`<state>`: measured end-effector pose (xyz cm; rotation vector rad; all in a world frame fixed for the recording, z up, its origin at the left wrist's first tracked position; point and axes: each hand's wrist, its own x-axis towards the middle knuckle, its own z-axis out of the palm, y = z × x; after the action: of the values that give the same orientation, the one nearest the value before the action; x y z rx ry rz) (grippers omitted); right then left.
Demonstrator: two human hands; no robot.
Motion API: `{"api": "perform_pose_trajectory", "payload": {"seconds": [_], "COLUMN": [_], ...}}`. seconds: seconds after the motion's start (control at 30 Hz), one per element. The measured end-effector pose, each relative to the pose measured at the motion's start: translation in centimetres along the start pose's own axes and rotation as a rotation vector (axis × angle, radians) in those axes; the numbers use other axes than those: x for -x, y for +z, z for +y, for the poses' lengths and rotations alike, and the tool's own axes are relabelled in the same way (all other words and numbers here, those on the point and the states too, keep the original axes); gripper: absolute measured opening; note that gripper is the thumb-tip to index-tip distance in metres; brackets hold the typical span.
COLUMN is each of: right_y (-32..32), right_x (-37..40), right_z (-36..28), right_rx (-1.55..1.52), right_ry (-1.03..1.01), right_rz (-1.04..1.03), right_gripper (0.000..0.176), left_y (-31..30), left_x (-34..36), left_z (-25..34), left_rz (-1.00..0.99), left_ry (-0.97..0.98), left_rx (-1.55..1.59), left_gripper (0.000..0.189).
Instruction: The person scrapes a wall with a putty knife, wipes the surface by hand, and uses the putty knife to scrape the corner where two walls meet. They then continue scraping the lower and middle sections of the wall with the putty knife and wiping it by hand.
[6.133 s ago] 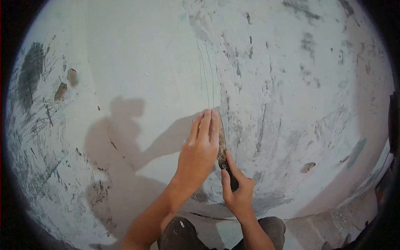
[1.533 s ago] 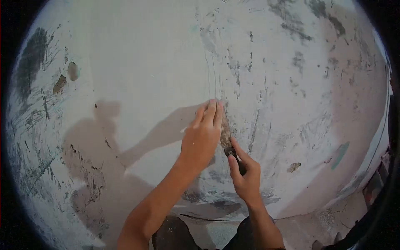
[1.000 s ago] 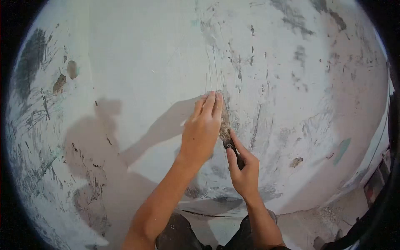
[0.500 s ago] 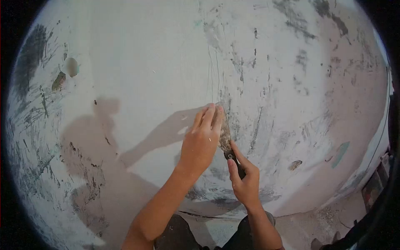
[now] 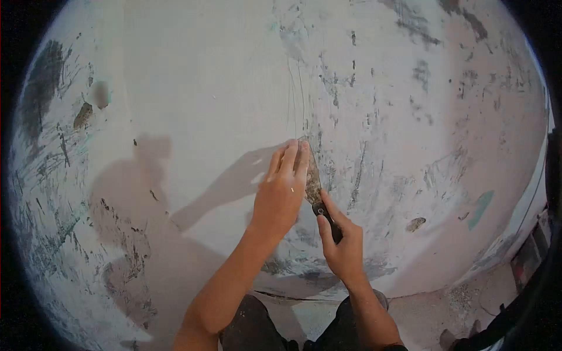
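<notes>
A scraper point(image 5: 314, 188) with a worn, stained metal blade and a black handle lies against the patchy white wall point(image 5: 193, 70). Wrapped round its handle are the fingers of my right hand point(image 5: 344, 243), its thumb and forefinger along the sides. My left hand point(image 5: 281, 190) presses its fingertips on the upper end of the blade; those fingers are close together and cover part of the metal. Thin dark lines run up the wall just above the blade tip.
A round hole point(image 5: 101, 94) and a chipped patch point(image 5: 83, 116) mark the wall at left. Another chip point(image 5: 416, 224) is at lower right. My knees are at the bottom, above a dusty floor point(image 5: 430, 310). Dark objects point(image 5: 530, 257) stand at the right edge.
Both hands and the scraper have shifted slightly upward and a little left in the view. The hold on the scraper looks the same.
</notes>
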<state>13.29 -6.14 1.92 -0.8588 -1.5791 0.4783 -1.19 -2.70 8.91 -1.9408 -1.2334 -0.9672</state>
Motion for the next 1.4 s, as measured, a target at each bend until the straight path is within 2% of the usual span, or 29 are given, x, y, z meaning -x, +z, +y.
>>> {"api": "perform_pose_trajectory", "payload": {"seconds": [0.07, 0.27, 0.33, 0.43, 0.5, 0.63, 0.73, 0.8, 0.83, 0.9, 0.97, 1.0, 1.03, 1.07, 1.1, 1.13, 1.17, 1.27, 1.33, 1.4], "right_y": [0.1, 0.3, 0.4, 0.4, 0.4, -1.7, -3.4, -4.5, -5.2, -6.8, -7.6, -8.4, -8.9, -8.9, -8.9, -8.8, -8.5, -7.8, -7.4, -7.6], "right_x": [-0.2, -0.2, -0.2, -0.3, -0.6, -1.6, -1.1, 0.7, 2.1, 6.2, 11.7, 15.3, 17.9, 18.9, 19.5, 19.6, 19.2, 18.2, 18.3, 18.2], "right_z": [0.0, 0.1, 0.3, 0.7, 1.2, 0.2, -0.7, 0.9, 2.1, 4.3, 9.4, 12.9, 15.2, 15.8, 16.0, 14.9, 13.9, 13.5, 13.5, 14.2], "right_rx": [-0.008, 0.012, 0.013, 0.037, -0.018, 0.022, 0.036, 0.004, -0.028, -0.018, -0.075, 0.087, 0.249, 0.252, 0.371, 0.484, 0.434, 0.572, 0.561, 0.553], "right_ry": [-0.083, -0.082, -0.093, -0.023, -0.077, -0.063, -0.009, 0.007, 0.034, 0.271, 0.389, 0.372, 0.354, 0.357, 0.125, -0.103, -0.006, 0.101, 0.089, 0.067], "right_rz": [0.016, 0.022, 0.029, 0.017, 0.03, -0.037, -0.129, -0.134, -0.134, -0.158, -0.161, -0.202, -0.242, -0.245, -0.267, -0.29, -0.312, -0.391, -0.406, -0.422], "right_gripper": [0.048, 0.048, 0.047, 0.047, 0.047, 0.047, 0.047, 0.047, 0.048, 0.052, 0.055, 0.056, 0.057, 0.057, 0.057, 0.056, 0.059, 0.057, 0.057, 0.056], "left_y": [-0.3, 0.2, 0.1, 1.0, 1.2, 0.8, 0.2, 0.0, -0.8, -0.4, -0.1, 0.0, 0.3, 0.5, 0.5, 0.6, 0.8, 4.8, 8.0, 10.6], "left_x": [-0.4, -0.3, -0.3, -0.2, -0.4, -1.3, -0.7, 1.1, 2.2, 4.2, 4.6, 4.2, 3.2, 2.1, 0.6, -0.8, -1.8, -3.2, 0.0, 5.3], "left_z": [-0.3, -0.2, -0.1, -0.2, 0.0, 0.7, 0.5, 0.6, 1.0, 0.6, -0.1, -0.6, -1.2, -1.7, -2.1, -2.3, -2.2, 0.7, 4.8, 9.3], "left_rz": [0.007, 0.054, 0.003, 0.053, 0.064, 0.045, 0.081, 0.015, -0.056, -0.056, -0.1, -0.103, -0.023, 0.059, 0.058, 0.173, 0.287, 0.313, 0.039, -0.087], "left_ry": [-0.001, 0.012, 0.009, 0.025, 0.035, -0.01, -0.014, 0.08, 0.06, 0.057, 0.038, 0.033, 0.043, 0.054, 0.047, 0.036, 0.029, 0.01, 0.485, 0.785], "left_rx": [0.009, 0.032, -0.017, -0.074, -0.161, -0.205, -0.077, -0.011, 0.086, 0.078, 0.078, 0.078, 0.096, 0.115, 0.119, 0.117, 0.112, 0.252, 0.256, 0.626], "left_gripper": [0.064, 0.066, 0.068, 0.07, 0.067, 0.061, 0.06, 0.067, 0.075, 0.077, 0.077, 0.077, 0.076, 0.076, 0.076, 0.075, 0.075, 0.072, 0.068, 0.065]}}
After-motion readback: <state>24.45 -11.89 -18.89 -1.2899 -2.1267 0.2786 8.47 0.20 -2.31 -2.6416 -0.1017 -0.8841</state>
